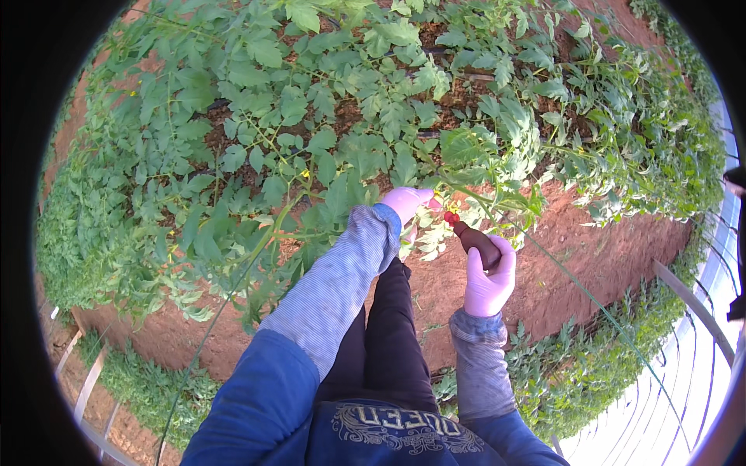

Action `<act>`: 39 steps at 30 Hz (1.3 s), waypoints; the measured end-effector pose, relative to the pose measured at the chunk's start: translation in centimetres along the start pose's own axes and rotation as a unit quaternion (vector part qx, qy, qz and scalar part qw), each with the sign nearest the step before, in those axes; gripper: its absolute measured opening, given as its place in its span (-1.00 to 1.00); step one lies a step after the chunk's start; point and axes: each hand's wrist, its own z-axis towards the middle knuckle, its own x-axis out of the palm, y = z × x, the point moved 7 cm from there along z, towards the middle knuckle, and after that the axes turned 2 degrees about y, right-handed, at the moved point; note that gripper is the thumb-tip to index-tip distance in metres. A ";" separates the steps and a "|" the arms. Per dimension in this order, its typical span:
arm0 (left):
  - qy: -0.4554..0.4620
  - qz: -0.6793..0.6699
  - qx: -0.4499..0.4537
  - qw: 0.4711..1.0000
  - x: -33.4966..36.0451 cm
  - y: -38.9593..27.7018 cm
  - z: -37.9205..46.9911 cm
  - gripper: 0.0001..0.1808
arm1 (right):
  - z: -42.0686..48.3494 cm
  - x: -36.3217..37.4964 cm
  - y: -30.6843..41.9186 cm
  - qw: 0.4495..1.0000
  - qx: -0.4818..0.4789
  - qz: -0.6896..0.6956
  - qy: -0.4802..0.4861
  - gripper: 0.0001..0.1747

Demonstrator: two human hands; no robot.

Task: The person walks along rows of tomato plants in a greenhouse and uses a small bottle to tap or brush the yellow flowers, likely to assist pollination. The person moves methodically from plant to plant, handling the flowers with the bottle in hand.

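Note:
My right hand, in a thin pink glove, holds a dark brown squeeze bottle between thumb and fingers. The bottle's red nozzle points up and left, close to small yellow tomato flowers. My left hand, gloved the same way, reaches in at those flowers from the left, its fingertips beside them. Leaves and the angle partly hide its fingers, so whether it grips the flower stalk cannot be told. A green tomato stem runs just above both hands.
Dense tomato plants fill the bed ahead. Green support strings slant down on both sides. Bare reddish soil lies under and right of my hands. Further plants grow behind me, beside a pale curved greenhouse frame bar.

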 end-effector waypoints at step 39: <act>-0.034 0.088 -0.061 0.994 1.7 7.2 -13.0 -0.57 | -5.3 -18.4 -1.7 0.830 0.227 0.507 -0.042 -0.68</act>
